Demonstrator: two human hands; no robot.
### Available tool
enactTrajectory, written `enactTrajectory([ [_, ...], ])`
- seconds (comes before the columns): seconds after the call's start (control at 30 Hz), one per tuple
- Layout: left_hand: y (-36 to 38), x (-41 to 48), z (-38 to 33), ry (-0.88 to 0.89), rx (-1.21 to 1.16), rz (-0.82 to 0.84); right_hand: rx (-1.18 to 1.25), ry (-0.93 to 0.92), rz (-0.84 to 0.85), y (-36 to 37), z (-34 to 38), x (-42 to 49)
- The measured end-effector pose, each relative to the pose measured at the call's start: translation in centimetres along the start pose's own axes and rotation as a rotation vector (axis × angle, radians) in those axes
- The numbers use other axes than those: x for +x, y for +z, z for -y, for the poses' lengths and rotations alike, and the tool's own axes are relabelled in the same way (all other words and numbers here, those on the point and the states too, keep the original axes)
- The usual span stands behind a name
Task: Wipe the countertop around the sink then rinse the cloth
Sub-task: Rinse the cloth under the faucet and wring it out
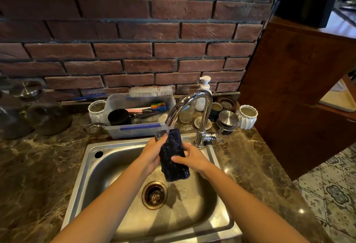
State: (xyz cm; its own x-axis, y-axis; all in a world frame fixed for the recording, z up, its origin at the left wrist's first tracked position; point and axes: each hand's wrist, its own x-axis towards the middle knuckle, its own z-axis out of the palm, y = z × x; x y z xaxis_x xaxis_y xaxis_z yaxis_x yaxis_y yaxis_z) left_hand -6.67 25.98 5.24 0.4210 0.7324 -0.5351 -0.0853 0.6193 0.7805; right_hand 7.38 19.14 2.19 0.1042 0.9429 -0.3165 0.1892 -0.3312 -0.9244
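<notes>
A dark, wet cloth (173, 156) hangs folded lengthwise over the steel sink (92, 158), its top end under the spout of the chrome tap (202, 108). Water runs from the spout onto the cloth. My left hand (153, 154) grips the cloth's upper left edge. On the cloth's right side my right hand (192, 159) holds it, thumb across the front. The brown marble countertop (38, 165) surrounds the sink, and the drain (154, 194) lies below the cloth.
Behind the sink stands a clear plastic tub (134, 127) with brushes and a black cup. White ribbed jars (247, 116), a soap pump bottle (204, 92) and steel lids (228, 119) crowd the back right. Dark glass jars (48, 115) stand left. A wooden partition (298, 88) rises right.
</notes>
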Motion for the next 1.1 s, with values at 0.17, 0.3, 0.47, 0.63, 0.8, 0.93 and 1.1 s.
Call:
enactTrajectory([
  [0.17, 0.4, 0.1, -0.2, -0.044, -0.137, -0.037, -0.097, -0.152, -0.154, 1.3, 1.1, -0.3],
  [0.3, 0.6, -0.6, 0.2, -0.055, -0.169, -0.009, -0.088, -0.161, -0.062, 3.4, 1.5, 0.0],
  [0.47, -0.4, -0.7, 0.9, -0.048, -0.262, -0.094, -0.277, -0.172, -0.303, 4.6, 1.6, 1.2],
  [0.63, -0.3, -0.6, -0.6, -0.085, -0.287, -0.054, -0.048, -0.126, -0.423, 3.3, 2.1, 1.7],
  [0.8, -1.2, -0.4, -2.1, -0.080, -0.138, -0.148, 0.341, 0.036, -0.447, 1.1, 2.6, 1.3],
  [0.93, -2.6, -0.4, -2.8, -0.092, 0.007, -0.193, 0.240, 0.073, -0.409, -0.6, 2.8, 2.0],
  [1.1, -2.9, -0.8, -3.1, -0.106, 0.005, -0.167, 0.349, 0.211, -0.315, -1.5, 4.0, 1.9],
])
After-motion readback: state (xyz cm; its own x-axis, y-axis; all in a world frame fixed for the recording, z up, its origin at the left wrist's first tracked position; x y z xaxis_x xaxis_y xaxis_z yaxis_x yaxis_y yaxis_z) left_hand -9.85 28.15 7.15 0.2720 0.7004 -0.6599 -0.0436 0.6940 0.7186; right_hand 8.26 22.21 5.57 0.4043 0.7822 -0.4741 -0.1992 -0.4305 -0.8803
